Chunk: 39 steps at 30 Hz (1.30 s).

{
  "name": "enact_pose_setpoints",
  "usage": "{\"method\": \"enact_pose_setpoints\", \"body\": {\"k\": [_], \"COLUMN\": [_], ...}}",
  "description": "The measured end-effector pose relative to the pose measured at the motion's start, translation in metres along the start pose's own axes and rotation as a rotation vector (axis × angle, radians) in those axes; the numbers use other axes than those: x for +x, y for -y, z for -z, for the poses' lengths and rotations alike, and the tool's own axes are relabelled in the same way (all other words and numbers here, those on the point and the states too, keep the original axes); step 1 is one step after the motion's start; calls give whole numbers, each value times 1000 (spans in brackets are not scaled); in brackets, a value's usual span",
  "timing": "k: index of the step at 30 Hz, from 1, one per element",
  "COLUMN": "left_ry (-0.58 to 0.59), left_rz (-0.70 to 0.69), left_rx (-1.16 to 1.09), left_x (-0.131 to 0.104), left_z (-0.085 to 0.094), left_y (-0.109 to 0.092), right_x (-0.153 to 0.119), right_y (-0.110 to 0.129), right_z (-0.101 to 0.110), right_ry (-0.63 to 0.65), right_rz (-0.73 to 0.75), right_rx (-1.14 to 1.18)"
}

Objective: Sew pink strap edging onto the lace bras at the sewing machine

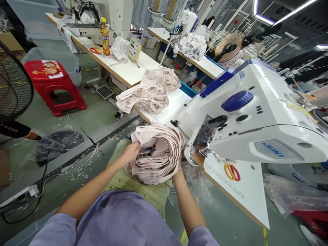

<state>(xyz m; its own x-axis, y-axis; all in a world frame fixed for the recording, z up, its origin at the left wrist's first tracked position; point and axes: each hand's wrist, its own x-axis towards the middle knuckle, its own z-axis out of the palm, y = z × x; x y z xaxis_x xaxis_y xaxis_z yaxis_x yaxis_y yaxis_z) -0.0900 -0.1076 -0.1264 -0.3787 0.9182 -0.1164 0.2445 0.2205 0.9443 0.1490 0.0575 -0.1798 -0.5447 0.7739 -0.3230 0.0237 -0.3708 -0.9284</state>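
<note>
A thick bundle of pale pink fabric pieces (164,153), folded over in many layers, rests above my lap. At its left edge my left hand (132,151) is closed on the cloth. My right hand (177,168) is at the bundle's right side, its fingers hidden behind the fabric. A second heap of the same pink fabric (153,89) lies on the white table just beyond. To the right stands a white and blue JUKI sewing machine (256,112).
Yellow and red-handled scissors (232,172) lie on the table's right part. A bottle (105,37) and a control panel (133,50) stand on the table behind. On the left are a red stool (55,85) and a black fan (14,82). Scraps litter the floor.
</note>
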Motion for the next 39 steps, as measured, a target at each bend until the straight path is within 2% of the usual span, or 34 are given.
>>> {"method": "enact_pose_setpoints", "body": {"k": [3,8,15,18,21,23,25,29,33,36,39], "left_ry": [-25,119,168,252,299,252,152,-3,-127,-187,-200], "left_rz": [-64,-190,-120,-88,-57,-21,22,115,258,293,325], "left_rx": [2,-125,-353,-473,-565,-619,-680,-806,-874,-925,-981], "left_x": [-4,-10,1,-3,-13,-20,-26,-31,-33,-37,-37], "left_z": [-9,-33,-58,-61,-61,-62,-62,-56,-51,-56,-66], "left_y": [-14,-33,-25,-22,-17,-12,-6,11,27,34,36], "right_x": [0,-6,-13,-13,-12,-12,-11,0,8,7,10], "right_y": [7,17,39,52,60,63,66,72,67,65,73], "right_z": [6,4,-9,-23,-43,-56,-65,-84,-109,-120,-128], "right_ry": [-1,35,96,157,278,370,445,457,581,647,666], "right_rz": [27,68,133,142,137,127,140,250,215,290,340], "right_rx": [-106,-297,-382,-475,-673,-747,-756,-789,-897,-914,-981]}}
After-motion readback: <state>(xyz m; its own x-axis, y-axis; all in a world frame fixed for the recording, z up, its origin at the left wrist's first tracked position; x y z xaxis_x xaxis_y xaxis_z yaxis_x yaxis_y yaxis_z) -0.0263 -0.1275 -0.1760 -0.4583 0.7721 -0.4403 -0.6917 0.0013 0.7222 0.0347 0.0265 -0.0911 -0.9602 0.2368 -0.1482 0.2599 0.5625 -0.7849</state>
